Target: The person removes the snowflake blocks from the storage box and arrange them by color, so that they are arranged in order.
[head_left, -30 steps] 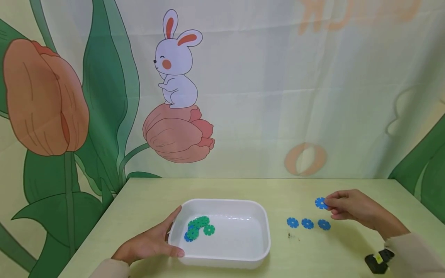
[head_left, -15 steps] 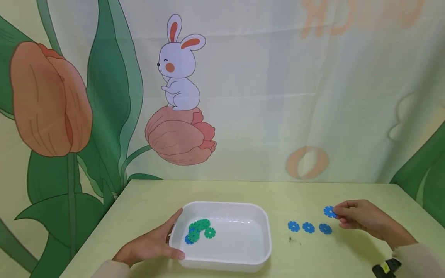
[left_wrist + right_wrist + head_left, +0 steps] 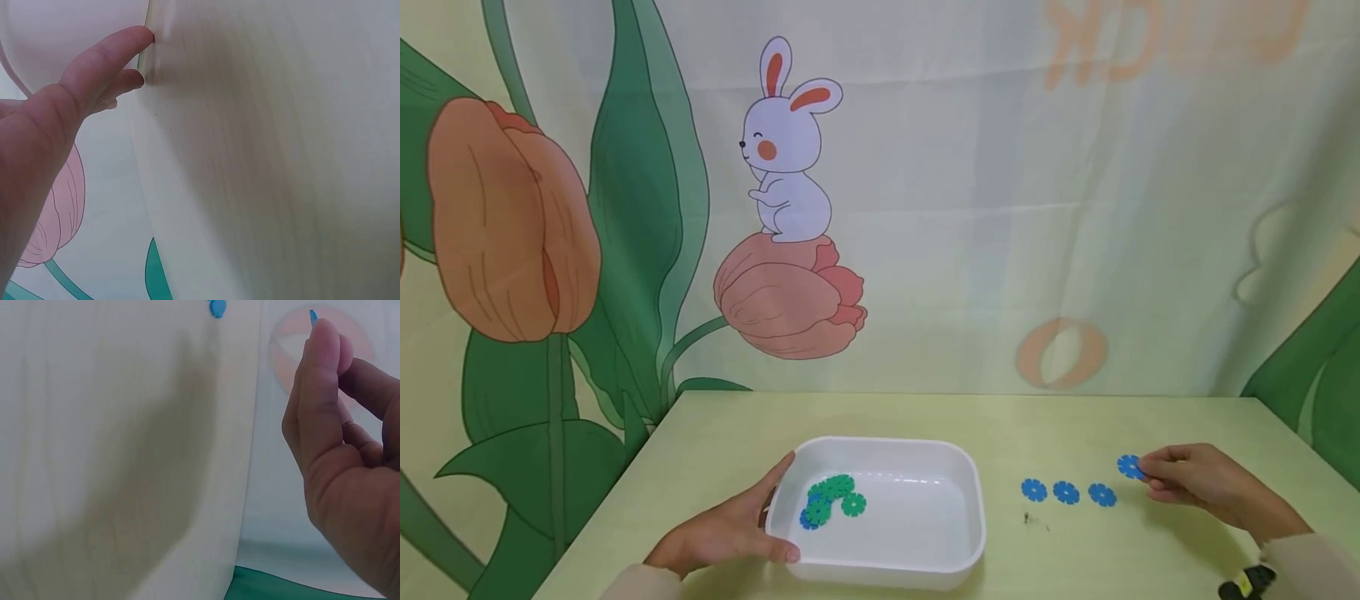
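Observation:
A blue notched plastic disc [image 3: 1130, 467], like a snowflake building piece, is pinched between the thumb and fingers of my right hand [image 3: 1202, 483], above the table at the right. Three similar blue discs [image 3: 1066, 492] lie in a row on the table, left of that hand. My left hand [image 3: 733, 527] holds the left end of a white plastic tub [image 3: 917, 575], thumb at its near left corner and fingers along its far left side. Inside the tub, toward the left, several green discs [image 3: 853, 504] overlap with some blue ones [image 3: 808, 518].
The pale yellow table [image 3: 715, 417] meets a printed cloth [image 3: 925, 208] with a rabbit and tulips at the back. Dark marks [image 3: 1028, 517] show on the table right of the tub. A black device [image 3: 1247, 582] sits by the right sleeve.
My right hand has moved right and a little nearer with its blue disc, away from the row. The left hand stays on the tub; the head view has shifted slightly.

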